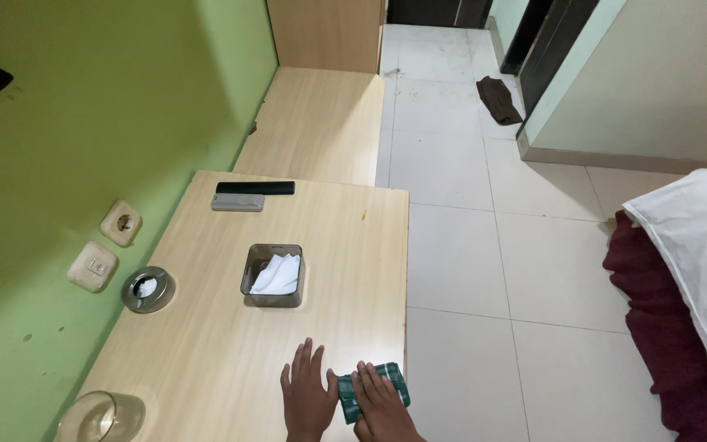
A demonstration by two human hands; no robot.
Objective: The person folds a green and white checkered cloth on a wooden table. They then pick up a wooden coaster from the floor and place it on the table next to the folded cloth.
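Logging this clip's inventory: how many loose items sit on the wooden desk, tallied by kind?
Remote controls: 2
Tissue box: 1
Metal ashtray: 1
Glass: 1
Green checked cloth: 1, under the right hand, with the left hand beside it
Total: 6

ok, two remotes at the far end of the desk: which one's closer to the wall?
The black remote. It lies along the far edge of the wooden desk, with the shorter grey remote beside it, on the side towards the tissue box.
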